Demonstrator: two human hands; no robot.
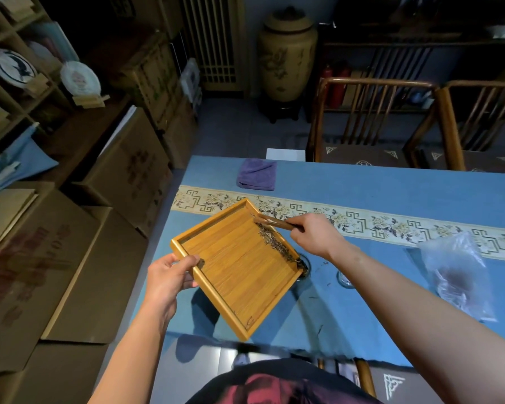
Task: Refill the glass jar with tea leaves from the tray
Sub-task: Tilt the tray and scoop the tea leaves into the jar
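Gripped the tilted tray point(233, 266) by its rim with the left hand point(169, 275), low corner over the glass jar point(303, 265) near the surface's front edge. Pinched a wooden scoop point(274, 222) in the right hand point(315, 234), against the tea leaves point(277, 246). Best swept slowly along the rim, corner kept over the mouth.

table point(376, 199): blue cloth | purple towel point(256, 174) | plastic bag point(456, 272) | glass lid point(344, 279)

Left hand point(169, 275) tilts a bamboo tray point(239, 266) over a blue bench point(391, 193) — right hand point(312, 234) holds a wooden scoop point(274, 222) against tea leaves point(277, 244) sliding toward the glass jar point(303, 265).
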